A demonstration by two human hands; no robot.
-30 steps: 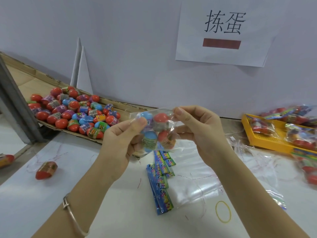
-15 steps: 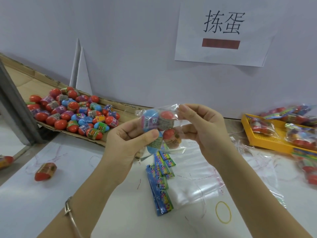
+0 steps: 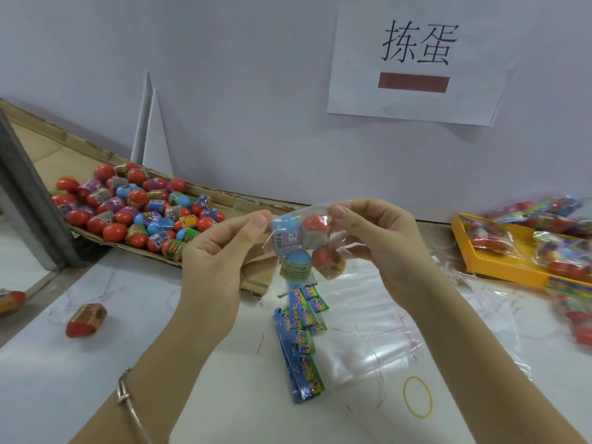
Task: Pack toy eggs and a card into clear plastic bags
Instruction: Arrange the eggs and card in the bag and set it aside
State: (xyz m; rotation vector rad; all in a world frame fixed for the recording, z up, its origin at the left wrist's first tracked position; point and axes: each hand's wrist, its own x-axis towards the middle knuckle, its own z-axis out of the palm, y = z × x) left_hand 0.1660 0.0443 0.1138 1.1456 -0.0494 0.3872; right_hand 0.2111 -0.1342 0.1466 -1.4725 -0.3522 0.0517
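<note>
Above the desk [image 3: 80, 395], between our two hands, hangs the clear plastic bag [image 3: 338, 241] with four toy eggs [image 3: 315, 224] showing inside. Our left grip [image 3: 217, 261] pinches its upper left edge between thumb and forefinger, and our right grip [image 3: 381, 245] pinches the upper right edge. We judge the film thin, soft and slippery, and the load light but lumpy, so the eggs can roll and sag. The best hold is at the mouth, not the belly. Its long axis hangs roughly upright, mouth up, bottom pointing down toward the stack of cards [image 3: 301, 334] on the desk. We cannot tell whether a card is inside.
</note>
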